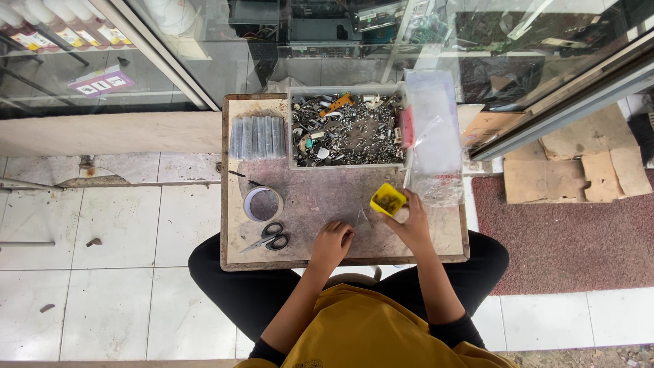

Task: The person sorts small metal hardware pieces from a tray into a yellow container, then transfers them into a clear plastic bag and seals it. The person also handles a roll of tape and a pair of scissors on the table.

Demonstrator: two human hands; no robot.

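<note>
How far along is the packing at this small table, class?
Done: a row of filled clear packets lies beside the bin. In hand: the right hand tips a yellow scoop of small parts, while the left hand pinches a small clear bag. Left: the grey bin looks full of metal parts.

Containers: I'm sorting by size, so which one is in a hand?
The small yellow tub, tilted in the right hand; the big grey bin of parts sits untouched.

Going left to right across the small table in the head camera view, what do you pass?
Scissors → roll of tape → left hand → yellow container in the right hand, then clear plastic bags at the table's right edge.
</note>
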